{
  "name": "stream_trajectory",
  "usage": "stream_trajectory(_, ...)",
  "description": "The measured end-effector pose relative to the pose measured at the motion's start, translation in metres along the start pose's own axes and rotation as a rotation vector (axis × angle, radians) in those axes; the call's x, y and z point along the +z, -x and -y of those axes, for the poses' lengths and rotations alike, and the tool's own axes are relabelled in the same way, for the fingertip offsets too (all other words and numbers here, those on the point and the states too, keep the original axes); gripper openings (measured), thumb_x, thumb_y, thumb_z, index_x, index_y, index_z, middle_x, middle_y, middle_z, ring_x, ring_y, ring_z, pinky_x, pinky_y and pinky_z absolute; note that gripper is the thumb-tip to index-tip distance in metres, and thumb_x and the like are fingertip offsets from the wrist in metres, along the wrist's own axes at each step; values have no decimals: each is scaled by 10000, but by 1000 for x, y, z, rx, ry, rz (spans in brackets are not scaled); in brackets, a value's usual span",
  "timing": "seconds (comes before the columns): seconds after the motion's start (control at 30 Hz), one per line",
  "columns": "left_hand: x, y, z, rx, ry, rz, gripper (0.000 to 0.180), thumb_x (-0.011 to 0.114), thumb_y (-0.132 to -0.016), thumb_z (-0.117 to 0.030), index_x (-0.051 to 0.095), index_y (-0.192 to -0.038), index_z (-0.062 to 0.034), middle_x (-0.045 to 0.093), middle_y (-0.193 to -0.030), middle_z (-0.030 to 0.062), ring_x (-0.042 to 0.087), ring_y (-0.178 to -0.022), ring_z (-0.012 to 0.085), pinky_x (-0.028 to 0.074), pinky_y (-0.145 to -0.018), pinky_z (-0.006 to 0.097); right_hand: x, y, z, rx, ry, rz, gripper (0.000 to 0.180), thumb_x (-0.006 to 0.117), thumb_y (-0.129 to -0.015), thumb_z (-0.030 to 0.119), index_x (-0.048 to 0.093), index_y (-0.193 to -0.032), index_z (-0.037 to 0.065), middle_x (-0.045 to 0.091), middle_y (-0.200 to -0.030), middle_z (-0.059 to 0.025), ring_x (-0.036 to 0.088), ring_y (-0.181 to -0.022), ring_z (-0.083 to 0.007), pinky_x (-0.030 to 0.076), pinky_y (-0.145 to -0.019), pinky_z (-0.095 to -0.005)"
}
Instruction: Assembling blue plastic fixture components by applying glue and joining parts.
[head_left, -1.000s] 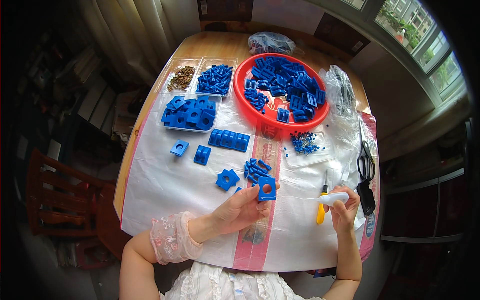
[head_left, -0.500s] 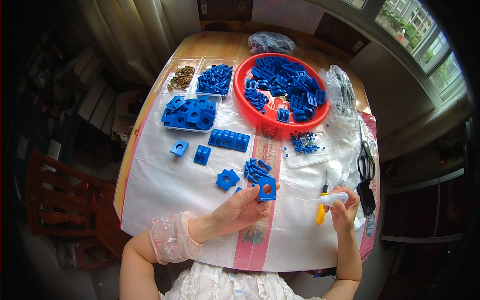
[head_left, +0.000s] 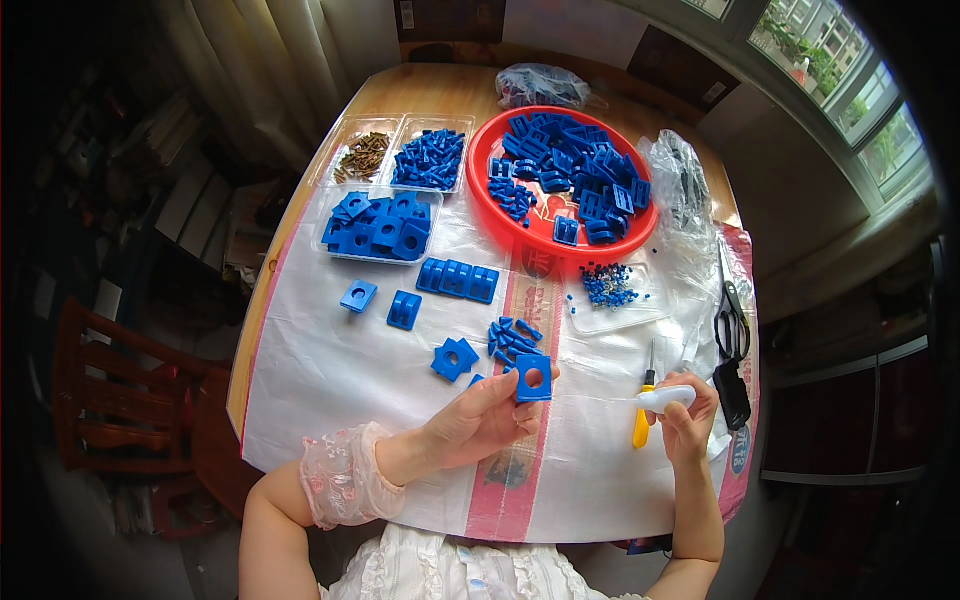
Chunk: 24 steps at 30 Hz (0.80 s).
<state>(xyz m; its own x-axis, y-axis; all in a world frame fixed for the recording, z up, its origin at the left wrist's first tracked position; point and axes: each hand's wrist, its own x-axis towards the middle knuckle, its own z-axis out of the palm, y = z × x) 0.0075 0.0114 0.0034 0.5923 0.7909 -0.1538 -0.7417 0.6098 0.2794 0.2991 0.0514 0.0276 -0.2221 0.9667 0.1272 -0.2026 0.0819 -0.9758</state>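
Note:
Between the thumb and fingers of my left hand (head_left: 478, 425) is a blue square plate with a round hole (head_left: 521, 389), held up over the table. My right hand (head_left: 690, 412) grips a small white squeeze bottle (head_left: 668, 397), its thin nozzle pointing left toward the plate, with a gap between them. Under the bottle lies a yellow-handled screwdriver (head_left: 641, 428). Just beyond my left hand are a pile of small blue cone-like pieces (head_left: 512, 338) and some stacked blue square plates (head_left: 455, 358). Farther off sit a row of blue curved blocks (head_left: 458, 280), a single curved block (head_left: 404, 310) and another plate (head_left: 358, 295).
A red basin (head_left: 478, 205) of blue parts stands at the back. Clear trays hold blue plates (head_left: 380, 228), blue pieces (head_left: 430, 158) and brass-coloured screws (head_left: 364, 157). A shallow lid (head_left: 640, 312) carries tiny beads. Black scissors (head_left: 733, 325) and a plastic bag (head_left: 685, 180) lie right.

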Motion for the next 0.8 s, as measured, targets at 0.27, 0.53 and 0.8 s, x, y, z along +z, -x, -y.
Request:
stream_trajectory(0.27, -2, 0, 0, -6, 5, 0, 410, 567, -979, -422, 542, -1266, -129, 516, -1192, -99, 409, -780, 60, 363, -764, 249, -2, 0, -1, -18, -11, 3, 261, 735, -813, 192, 663, -903, -42, 643, -759, -111, 624, -616, -151, 502, -556, -257)
stream_trajectory(0.53, -4, 0, 1, -12, 13, -6, 397, 565, -981, -418, 550, -1250, -127, 517, -1197, -95, 410, -785, 64, 368, -770, 252, 0, 1, 0, 11, 8, -3, 417, 823, -790, 338, 649, -904, -23, 593, -792, -78, 507, -609, -94, 471, -519, -250)
stream_trajectory(0.8, 3, 0, -1, -8, -16, -17, 445, 564, -981, -429, 515, -1291, -113, 521, -1063, -101, 410, -766, 56, 362, -755, 247, -3, 0, -2, -22, -13, -1, 263, 746, -811, 193, 666, -908, -38, 648, -762, -109, 630, -622, -152, 507, -555, -259)
